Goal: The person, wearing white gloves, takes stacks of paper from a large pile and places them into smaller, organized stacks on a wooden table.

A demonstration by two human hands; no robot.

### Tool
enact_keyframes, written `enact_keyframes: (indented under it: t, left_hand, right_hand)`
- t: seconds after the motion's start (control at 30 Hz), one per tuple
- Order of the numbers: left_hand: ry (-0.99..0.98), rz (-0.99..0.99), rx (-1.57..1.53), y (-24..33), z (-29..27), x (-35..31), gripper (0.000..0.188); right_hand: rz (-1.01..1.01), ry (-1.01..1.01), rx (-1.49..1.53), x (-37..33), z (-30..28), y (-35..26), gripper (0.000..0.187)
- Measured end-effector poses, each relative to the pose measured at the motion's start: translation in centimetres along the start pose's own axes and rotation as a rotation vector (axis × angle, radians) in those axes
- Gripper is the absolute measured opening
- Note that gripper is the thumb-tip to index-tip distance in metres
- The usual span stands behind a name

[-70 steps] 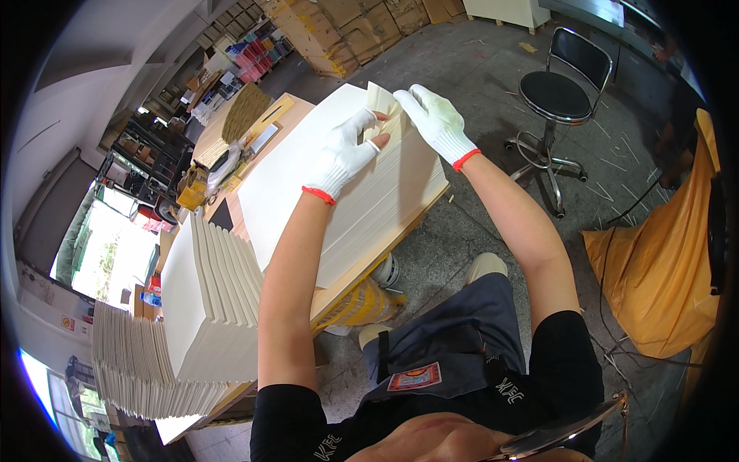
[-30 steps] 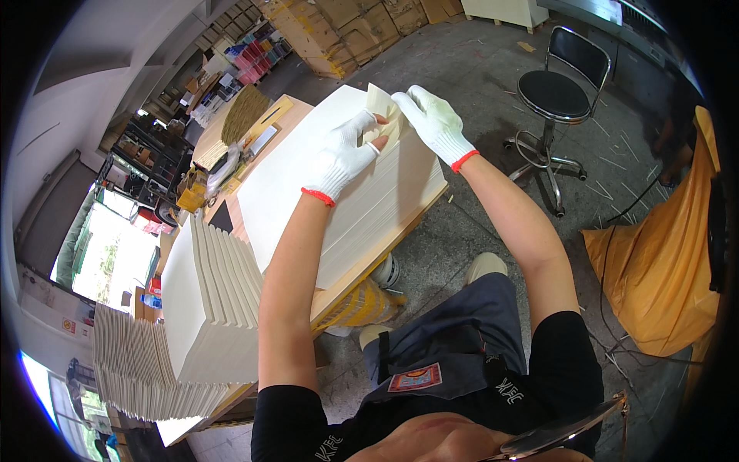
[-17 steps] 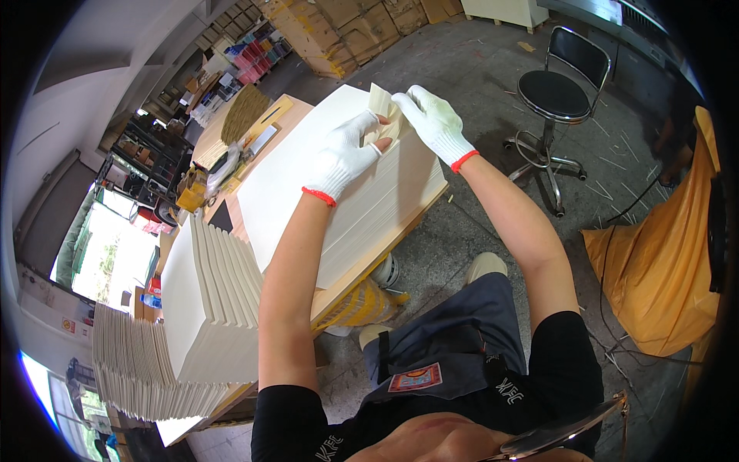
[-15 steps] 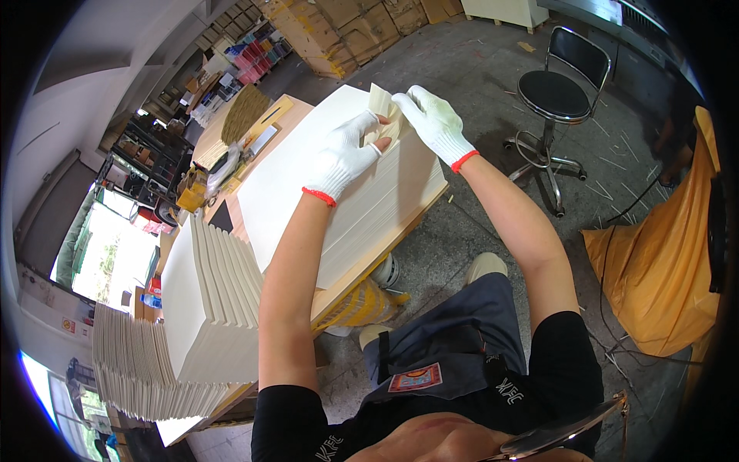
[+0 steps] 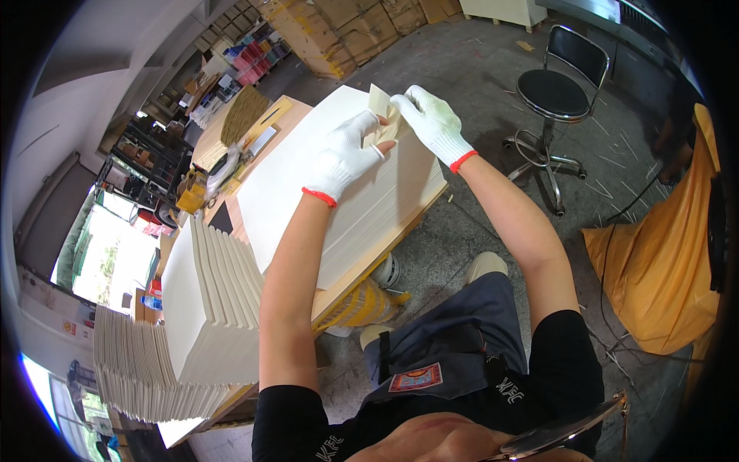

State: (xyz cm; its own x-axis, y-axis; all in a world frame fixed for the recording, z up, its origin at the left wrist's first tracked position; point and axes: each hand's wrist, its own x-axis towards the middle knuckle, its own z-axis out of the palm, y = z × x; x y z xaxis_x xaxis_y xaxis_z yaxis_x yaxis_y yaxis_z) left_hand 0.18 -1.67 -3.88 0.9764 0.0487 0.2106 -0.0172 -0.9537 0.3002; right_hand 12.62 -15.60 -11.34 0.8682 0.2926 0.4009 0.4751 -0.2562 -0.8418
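Observation:
A tall stack of large white paper sheets [image 5: 292,181] lies on a wooden table. At its far right corner some paper sheets [image 5: 378,100] are bent up, their cream edges showing between my hands. My left hand [image 5: 344,156], in a white knitted glove with red cuff and bare thumb and forefinger tips, grips the edge of these sheets, thumb below and forefinger above. Gloved the same way, my right hand [image 5: 433,122] is closed on the raised corner; its fingertips are partly hidden behind the paper.
Nearer on the left stand a second stack of thick white sheets [image 5: 219,308] and a stack with ragged edges [image 5: 146,362]. A black swivel chair [image 5: 552,94] stands at the far right. An orange sheet [image 5: 647,269] hangs on the right, with cables on the floor.
The right hand has shifted very slightly left at the sheet corner, and the left thumb a little right. Both hands stay on the bent sheets.

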Motion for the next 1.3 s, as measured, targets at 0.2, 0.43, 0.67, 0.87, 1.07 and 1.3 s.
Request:
enact_keyframes:
  t: [0.2,0.43,0.67,0.87,1.07,1.3]
  left_hand:
    - [0.016,0.013,-0.025,-0.2,0.2,0.2,0.038]
    - [0.152,0.073,0.011,-0.3,0.2,-0.6,0.034]
    - [0.102,0.024,-0.090,-0.6,0.5,0.0,0.029]
    - [0.099,0.032,-0.117,-0.6,0.4,-0.2,0.027]
    - [0.061,0.008,-0.142,-1.4,0.6,0.2,0.030]
    - [0.040,-0.027,-0.108,-1.3,0.6,0.4,0.039]
  right_hand:
    - [0.000,-0.026,0.011,0.1,-0.3,0.1,0.049]
    - [-0.095,-0.187,-0.459,0.0,-3.6,-0.3,0.058]
    - [-0.638,-0.112,-0.695,1.5,-4.1,0.6,0.040]
    - [-0.159,-0.099,-0.156,1.2,-0.9,0.2,0.046]
    - [-0.025,0.005,0.041,-0.2,0.1,-0.2,0.053]
    - [-0.001,-0.021,0.068,0.0,0.0,0.0,0.057]
